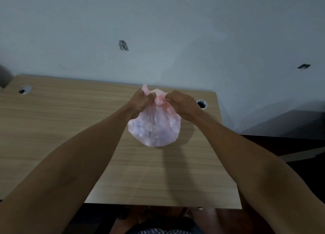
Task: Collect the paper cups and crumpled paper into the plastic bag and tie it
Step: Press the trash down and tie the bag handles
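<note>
A pale pink, see-through plastic bag point(154, 130) bulges with white and bluish shapes inside, which look like cups and paper. It hangs just above or rests on the wooden table point(70, 121). A twisted knot point(159, 101) sits at its top between my hands. My left hand point(140, 101) grips one end of the bag, which sticks up above my fist. My right hand point(181, 102) pinches the other end on the right of the knot.
The table has two round cable holes, one at the far left point(24, 89) and one by my right hand point(201, 104). A grey wall stands right behind the table. The table's right edge drops to a dark floor.
</note>
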